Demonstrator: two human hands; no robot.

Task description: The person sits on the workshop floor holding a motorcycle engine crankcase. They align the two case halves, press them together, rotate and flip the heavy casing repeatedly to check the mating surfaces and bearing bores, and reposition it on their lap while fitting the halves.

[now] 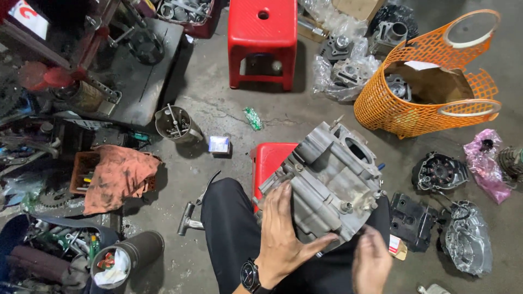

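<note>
A grey metal engine crankcase (332,179) rests tilted on my lap, partly over a low red stool (267,160). My left hand (283,237), with a black wristwatch, lies flat against the case's near left side, thumb stretched under its lower edge. My right hand (371,261) sits at the case's lower right corner, blurred, fingers curled toward it; whether it grips anything I cannot tell. My leg in black trousers (229,223) is below the case.
An orange plastic basket (406,111) lies tipped at right. Engine covers (438,171) and a black part (411,218) lie on the floor. A taller red stool (262,32) stands ahead. A stained orange rag (117,174), tool cans (173,124) and tool trays sit left.
</note>
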